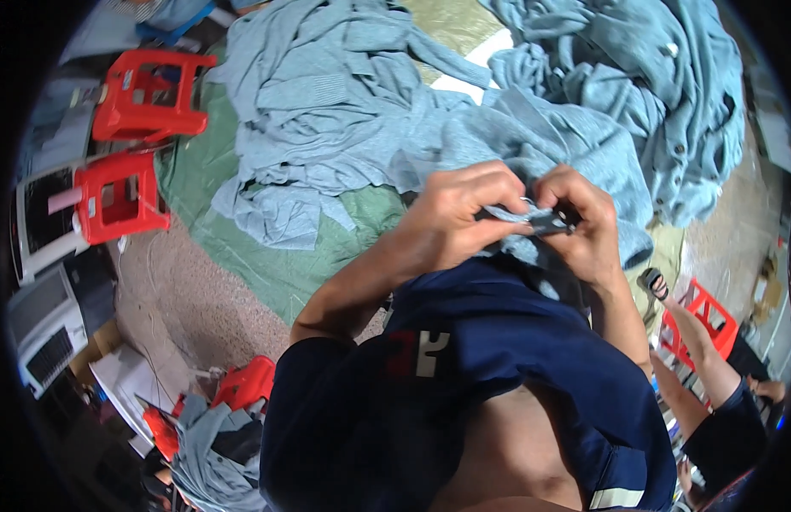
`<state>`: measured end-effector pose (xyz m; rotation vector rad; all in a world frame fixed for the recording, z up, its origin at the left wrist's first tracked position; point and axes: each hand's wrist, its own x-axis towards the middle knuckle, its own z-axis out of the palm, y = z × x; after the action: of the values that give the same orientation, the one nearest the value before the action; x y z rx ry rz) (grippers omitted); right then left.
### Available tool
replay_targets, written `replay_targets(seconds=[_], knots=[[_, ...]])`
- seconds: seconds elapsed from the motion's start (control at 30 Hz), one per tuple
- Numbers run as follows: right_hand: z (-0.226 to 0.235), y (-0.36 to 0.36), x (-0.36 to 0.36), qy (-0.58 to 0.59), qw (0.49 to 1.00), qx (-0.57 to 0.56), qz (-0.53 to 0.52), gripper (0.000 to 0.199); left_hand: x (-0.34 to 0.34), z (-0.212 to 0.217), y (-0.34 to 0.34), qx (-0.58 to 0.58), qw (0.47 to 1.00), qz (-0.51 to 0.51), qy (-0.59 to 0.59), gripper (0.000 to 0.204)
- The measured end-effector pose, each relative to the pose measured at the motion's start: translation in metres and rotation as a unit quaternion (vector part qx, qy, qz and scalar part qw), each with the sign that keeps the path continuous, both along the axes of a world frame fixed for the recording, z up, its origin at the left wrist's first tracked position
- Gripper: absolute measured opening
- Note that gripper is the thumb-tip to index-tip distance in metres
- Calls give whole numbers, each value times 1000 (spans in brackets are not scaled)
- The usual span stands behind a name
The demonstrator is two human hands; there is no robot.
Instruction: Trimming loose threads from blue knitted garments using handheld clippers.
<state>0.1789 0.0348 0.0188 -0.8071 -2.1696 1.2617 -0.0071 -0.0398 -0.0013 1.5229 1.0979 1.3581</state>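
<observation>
In front of my chest, both hands are close together over a grey-blue knit garment (523, 141). My left hand (468, 205) is closed, pinching a fold of its fabric between thumb and fingers. My right hand (587, 222) is curled around a small dark tool (549, 224) whose tip is at the pinched fabric; the fingers hide its exact kind. The garment spreads away from my lap onto a heap of similar knitwear (318, 94). On the right lies another heap of buttoned cardigans (626, 77).
A green sheet (207, 222) lies under the clothes. Red plastic stools (148, 128) stand at the left, and another red stool (724, 328) at the right. A person's legs (690, 341) are close on my right. Behind my left side, more garments (203, 444) hang over a red seat.
</observation>
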Motion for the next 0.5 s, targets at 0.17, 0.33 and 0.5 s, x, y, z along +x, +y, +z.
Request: replay_targets(seconds=[0.17,0.33,0.5], knots=[[0,-7,-6,34,999,-12,-22,25,2,-10,-5,108,990,71,63,23],[-8,-7,-1,-20,992,-93,-83,21,18,-21,8,265,928,152,212,21],[-6,46,-17,-145,985,-95,27,21,-8,-100,19,-81,966,229,-88,17]])
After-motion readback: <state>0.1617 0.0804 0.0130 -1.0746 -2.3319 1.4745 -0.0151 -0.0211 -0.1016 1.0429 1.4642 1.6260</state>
